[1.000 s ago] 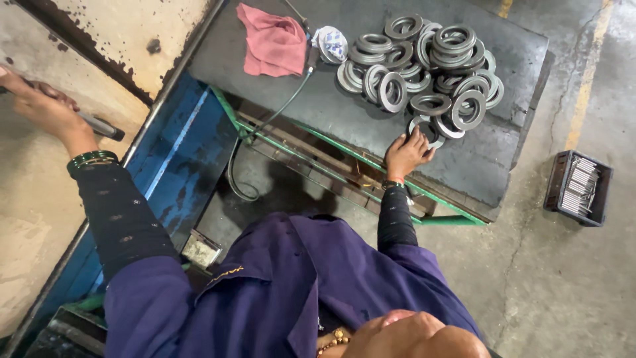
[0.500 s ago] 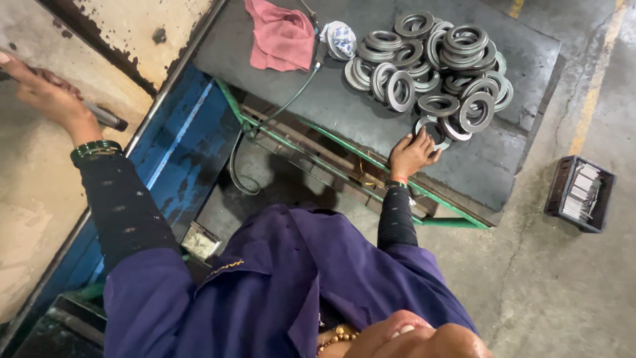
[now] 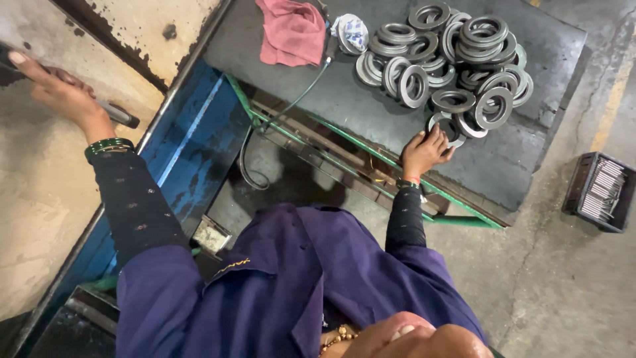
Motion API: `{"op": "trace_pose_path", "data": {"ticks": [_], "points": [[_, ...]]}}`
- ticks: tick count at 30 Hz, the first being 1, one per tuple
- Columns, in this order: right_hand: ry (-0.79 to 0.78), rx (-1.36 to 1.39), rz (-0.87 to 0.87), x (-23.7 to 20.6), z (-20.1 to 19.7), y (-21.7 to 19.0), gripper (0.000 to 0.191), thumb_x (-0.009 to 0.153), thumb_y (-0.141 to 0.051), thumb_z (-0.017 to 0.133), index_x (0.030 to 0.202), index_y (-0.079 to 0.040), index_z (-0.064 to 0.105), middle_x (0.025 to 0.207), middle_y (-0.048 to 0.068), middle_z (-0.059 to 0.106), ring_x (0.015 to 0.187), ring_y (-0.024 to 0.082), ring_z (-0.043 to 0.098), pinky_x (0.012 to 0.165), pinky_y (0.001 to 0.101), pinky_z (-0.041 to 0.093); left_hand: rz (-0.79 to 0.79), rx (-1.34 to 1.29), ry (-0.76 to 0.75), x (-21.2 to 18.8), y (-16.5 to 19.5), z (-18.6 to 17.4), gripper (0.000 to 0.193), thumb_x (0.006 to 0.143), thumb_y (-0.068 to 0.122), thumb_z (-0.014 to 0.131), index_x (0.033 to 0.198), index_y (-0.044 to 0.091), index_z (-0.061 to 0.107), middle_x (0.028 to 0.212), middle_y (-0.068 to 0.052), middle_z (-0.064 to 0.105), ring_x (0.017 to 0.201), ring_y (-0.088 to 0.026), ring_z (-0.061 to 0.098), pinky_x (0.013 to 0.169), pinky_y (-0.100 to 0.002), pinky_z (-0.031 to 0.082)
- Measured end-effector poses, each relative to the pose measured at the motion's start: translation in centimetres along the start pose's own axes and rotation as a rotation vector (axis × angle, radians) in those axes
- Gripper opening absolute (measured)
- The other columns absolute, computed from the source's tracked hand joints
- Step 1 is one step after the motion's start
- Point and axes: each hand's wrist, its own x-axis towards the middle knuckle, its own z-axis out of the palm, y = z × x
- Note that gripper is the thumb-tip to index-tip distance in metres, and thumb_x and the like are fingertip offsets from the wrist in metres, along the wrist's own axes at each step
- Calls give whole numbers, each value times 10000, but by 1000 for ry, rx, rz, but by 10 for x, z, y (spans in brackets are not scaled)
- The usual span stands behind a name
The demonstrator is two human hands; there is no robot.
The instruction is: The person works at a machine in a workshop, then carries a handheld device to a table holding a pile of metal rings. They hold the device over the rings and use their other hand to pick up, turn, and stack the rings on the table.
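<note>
Right, looking down on a dark bench with a green frame, standing on a cracked concrete floor. A pink rag lies at its far end, and a pile of grey metal rings covers the middle. The right hand has its fingers spread over the nearest ring at the pile's edge, touching it, not closed around it. The left hand lies on a pale worn slab, wrapped around a dark handle. A black crate sits on the floor. Since half a second ago, both hands have stayed put; the view has merely drifted.
</note>
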Motion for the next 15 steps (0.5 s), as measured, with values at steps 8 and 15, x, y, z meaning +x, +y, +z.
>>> {"op": "trace_pose_path", "data": {"ticks": [8,15], "points": [[11,1195,222,16,-18,-21,588,1128,-447,469,1555,-44,452,1616,132,475,1523,260,417,1307,426,262,28,-25,-22,0,-4,-2,690,984,723,567,734,101,404,608,14,291,483,-147,309,438,-332,293],[-617,2658,-19,138,-119,-119,792,1060,-705,297,1553,-109,470,1579,43,484,1486,165,447,1300,398,289,33,-101,-133,2,-11,-9,615,1034,653,538,977,43,590,677,-24,347,534,-162,345,469,-328,282]]}}
